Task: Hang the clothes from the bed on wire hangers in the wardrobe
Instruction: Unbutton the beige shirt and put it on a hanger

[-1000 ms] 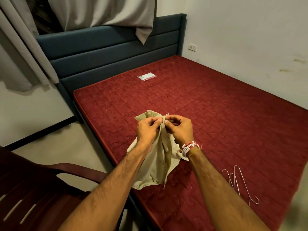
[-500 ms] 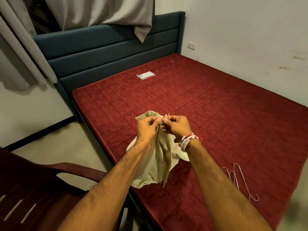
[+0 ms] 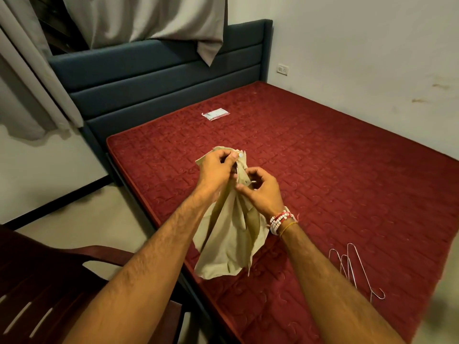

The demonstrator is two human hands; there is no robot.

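Both hands grip a crumpled beige shirt above the bed's near-left edge: left hand clenched at its buttoned top, right hand pinching lower. Hangers lie right; the mattress beyond is mostly bare.

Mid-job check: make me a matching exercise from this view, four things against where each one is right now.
Things:
1. beige garment
2. wire hangers
3. small packet
4. wooden chair

Places:
A. on the floor, lower left of view, beside the bed
B. lying on the mattress near its right-hand edge
C. held up over the mattress by the left hand and right hand
D. lying on the mattress near the headboard

Pairs: 1-C, 2-B, 3-D, 4-A
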